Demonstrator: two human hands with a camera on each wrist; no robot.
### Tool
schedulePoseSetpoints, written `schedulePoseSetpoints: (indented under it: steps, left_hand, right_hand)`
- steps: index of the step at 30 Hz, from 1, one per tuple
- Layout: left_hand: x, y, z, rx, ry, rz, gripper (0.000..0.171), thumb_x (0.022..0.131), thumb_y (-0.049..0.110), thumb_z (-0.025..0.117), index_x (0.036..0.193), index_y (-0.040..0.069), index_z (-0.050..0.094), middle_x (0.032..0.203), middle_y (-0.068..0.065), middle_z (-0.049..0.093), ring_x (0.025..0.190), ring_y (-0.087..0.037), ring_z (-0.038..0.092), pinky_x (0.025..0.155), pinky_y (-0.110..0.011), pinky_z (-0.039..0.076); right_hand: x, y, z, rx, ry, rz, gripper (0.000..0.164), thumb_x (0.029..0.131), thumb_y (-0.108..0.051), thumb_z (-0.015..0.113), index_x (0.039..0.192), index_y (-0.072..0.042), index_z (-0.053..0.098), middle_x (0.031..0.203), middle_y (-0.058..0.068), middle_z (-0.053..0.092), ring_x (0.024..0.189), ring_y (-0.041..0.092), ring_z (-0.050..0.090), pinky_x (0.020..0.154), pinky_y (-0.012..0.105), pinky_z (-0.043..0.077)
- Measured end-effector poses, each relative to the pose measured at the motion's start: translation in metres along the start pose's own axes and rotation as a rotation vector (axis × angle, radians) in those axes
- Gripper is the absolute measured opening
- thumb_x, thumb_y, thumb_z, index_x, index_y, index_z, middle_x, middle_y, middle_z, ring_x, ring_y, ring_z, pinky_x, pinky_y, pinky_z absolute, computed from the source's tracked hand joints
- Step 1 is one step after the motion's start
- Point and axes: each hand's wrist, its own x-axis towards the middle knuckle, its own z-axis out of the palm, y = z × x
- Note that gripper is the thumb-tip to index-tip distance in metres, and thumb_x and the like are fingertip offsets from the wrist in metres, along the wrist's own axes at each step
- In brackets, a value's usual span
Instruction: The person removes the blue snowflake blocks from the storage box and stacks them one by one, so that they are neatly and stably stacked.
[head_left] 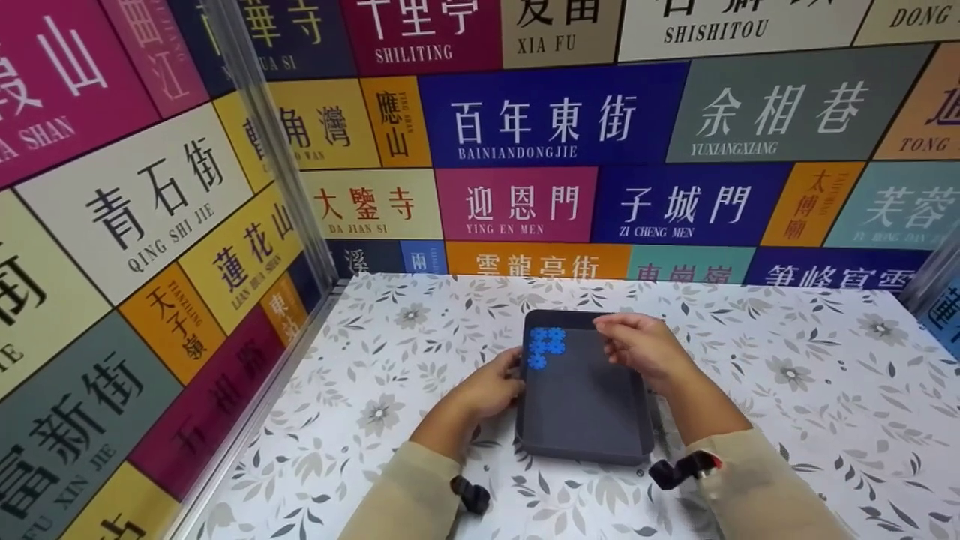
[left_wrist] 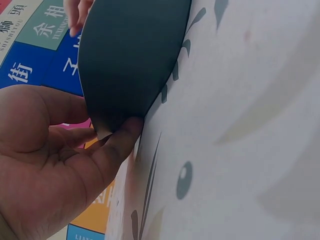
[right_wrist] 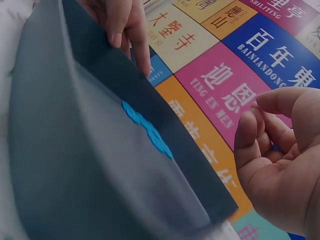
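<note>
A dark grey rectangular tray (head_left: 589, 420) lies on the patterned tabletop. Several small blue flower-shaped pieces (head_left: 546, 345) sit together in its far left corner; from the right wrist, a row of blue pieces (right_wrist: 146, 128) shows along the inner wall. My left hand (head_left: 491, 386) grips the tray's left side wall, and in the left wrist view its thumb (left_wrist: 122, 137) presses the outside. Above the tray's far right part hovers my right hand (head_left: 641, 346), fingers curled and thumb meeting the index fingertip. Nothing shows between those fingertips (right_wrist: 252, 112).
A white cloth with grey leaves and flowers covers the table (head_left: 757, 405). Colourful panels (head_left: 517, 204) with Chinese characters stand behind it and on the left. Dark straps with small devices (head_left: 682, 469) are on both sleeves.
</note>
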Motion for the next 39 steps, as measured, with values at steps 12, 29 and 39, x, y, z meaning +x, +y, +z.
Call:
schedulePoseSetpoints:
  steps: [12, 29, 39]
  left_hand:
    - [-0.001, 0.0, 0.001, -0.004, 0.005, 0.008, 0.072, 0.099, 0.003, 0.056, 0.167, 0.009, 0.035, 0.165, -0.019, 0.049, 0.15, -0.037, 0.051, 0.119, -0.052, 0.05]
    - [-0.003, 0.004, -0.004, 0.056, 0.021, -0.002, 0.071, 0.1, 0.008, 0.057, 0.168, 0.014, 0.037, 0.165, -0.014, 0.051, 0.155, -0.034, 0.047, 0.128, -0.052, 0.04]
    - [-0.002, 0.002, -0.002, 0.085, 0.015, 0.016, 0.071, 0.099, 0.009, 0.058, 0.167, 0.013, 0.037, 0.161, -0.016, 0.055, 0.151, -0.033, 0.051, 0.127, -0.051, 0.041]
  right_hand:
    - [0.053, 0.001, 0.026, -0.011, 0.003, 0.076, 0.019, 0.105, -0.018, 0.066, 0.117, -0.004, 0.073, 0.088, 0.0, 0.065, 0.076, 0.013, 0.063, 0.067, 0.022, 0.059]
    - [0.078, 0.032, 0.032, -0.274, 0.111, 0.038, 0.036, 0.104, -0.027, 0.067, 0.129, -0.002, 0.072, 0.099, 0.005, 0.07, 0.079, 0.013, 0.065, 0.069, 0.022, 0.061]
    - [0.085, 0.048, 0.037, -0.579, 0.052, -0.05, 0.027, 0.097, -0.027, 0.075, 0.115, -0.007, 0.079, 0.097, 0.005, 0.076, 0.077, 0.014, 0.065, 0.067, 0.025, 0.057]
